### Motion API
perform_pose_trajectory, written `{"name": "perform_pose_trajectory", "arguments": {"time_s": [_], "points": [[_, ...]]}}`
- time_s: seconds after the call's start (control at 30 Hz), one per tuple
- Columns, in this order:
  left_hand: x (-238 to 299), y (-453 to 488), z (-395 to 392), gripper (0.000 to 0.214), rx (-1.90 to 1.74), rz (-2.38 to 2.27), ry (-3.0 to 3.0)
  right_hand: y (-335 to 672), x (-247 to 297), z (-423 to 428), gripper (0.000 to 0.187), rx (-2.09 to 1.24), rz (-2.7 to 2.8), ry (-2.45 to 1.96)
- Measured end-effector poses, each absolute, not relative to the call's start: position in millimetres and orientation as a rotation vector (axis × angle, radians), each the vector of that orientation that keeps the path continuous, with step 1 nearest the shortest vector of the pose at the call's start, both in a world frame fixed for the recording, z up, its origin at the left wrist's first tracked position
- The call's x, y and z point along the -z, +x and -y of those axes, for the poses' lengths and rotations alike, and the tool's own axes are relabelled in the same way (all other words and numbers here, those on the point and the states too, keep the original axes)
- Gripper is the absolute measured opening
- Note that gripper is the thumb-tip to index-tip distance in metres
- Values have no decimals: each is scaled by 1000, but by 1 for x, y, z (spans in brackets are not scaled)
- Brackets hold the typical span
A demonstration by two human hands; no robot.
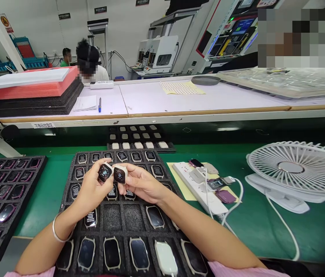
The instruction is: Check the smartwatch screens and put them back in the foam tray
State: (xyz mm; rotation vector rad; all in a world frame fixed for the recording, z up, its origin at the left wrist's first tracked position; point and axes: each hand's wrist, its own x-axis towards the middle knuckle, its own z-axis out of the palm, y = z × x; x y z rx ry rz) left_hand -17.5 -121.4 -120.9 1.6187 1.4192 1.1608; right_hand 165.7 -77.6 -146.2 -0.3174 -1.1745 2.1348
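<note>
My left hand grips a smartwatch body with a dark screen and pale case. My right hand holds a second watch body right beside it, the two nearly touching. Both hands hover over a black foam tray on the green bench. Several watch bodies lie in the tray's pockets, and a few pockets under my hands are bare. A bracelet circles my left wrist.
Another foam tray of watches lies at left, and a third tray sits farther back. A white power strip with chargers and a white desk fan stand at right. A person sits beyond the white table.
</note>
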Motion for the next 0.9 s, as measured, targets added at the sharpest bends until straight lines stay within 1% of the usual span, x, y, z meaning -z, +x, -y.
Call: {"name": "perform_pose_trajectory", "arguments": {"time_s": [0.13,0.4,0.53,0.63,0.7,0.8,0.9], "points": [[121,-18,121,45,-1175,-1415,1642,165,148,78,51,-2137,1181,-321],[126,-20,120,48,-1163,-1376,1595,165,147,78,52,-2126,1150,-322],[125,-19,120,42,-1203,-1365,1613,166,147,78,48,-2125,1167,-330],[123,-19,117,43,-1248,-1335,1485,166,145,78,46,-2111,1161,-333],[120,-18,114,47,-1263,-1303,1334,166,143,77,48,-2097,1117,-357],[117,-18,112,60,-1243,-1247,1113,166,141,75,51,-2084,1014,-431],[116,-19,112,70,-1236,-1153,985,166,142,72,49,-2056,960,-505]]}}
